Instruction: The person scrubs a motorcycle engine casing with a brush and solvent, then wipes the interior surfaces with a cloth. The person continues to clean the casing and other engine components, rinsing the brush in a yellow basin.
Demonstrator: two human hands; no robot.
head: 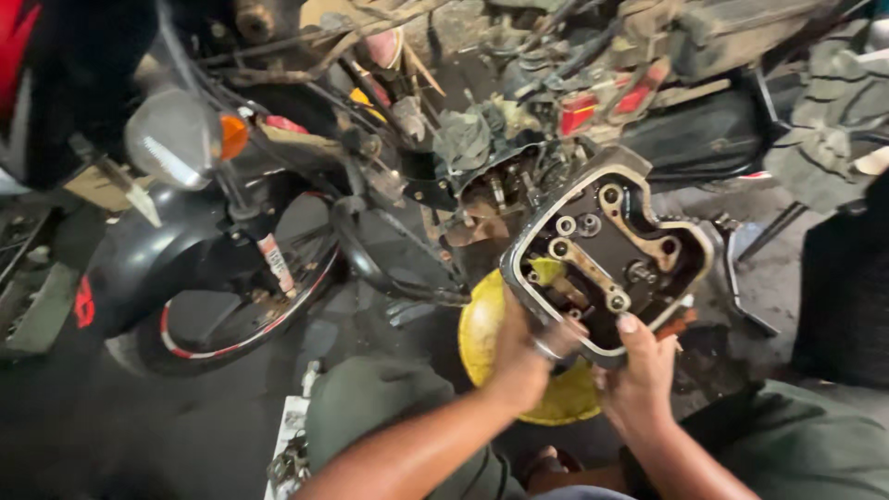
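I hold a greasy metal engine cover [607, 245] tilted up in front of me, its hollow inner side with bolt bosses and ribs facing me. My left hand [524, 356] grips its lower left rim, with a small shiny round part at the fingers. The lower right edge is in my right hand [639, 370], thumb pressed on the rim. Below the cover lies a yellow bowl [482, 338], partly hidden by both hands.
A motorcycle with a black front mudguard and wheel [222, 310] stands at the left, its headlight and orange indicator [231, 136] above. The opened engine [505, 185] sits behind the cover. Another vehicle's red tail lamps [579, 111] are beyond. My knees in green trousers [370, 407] are below.
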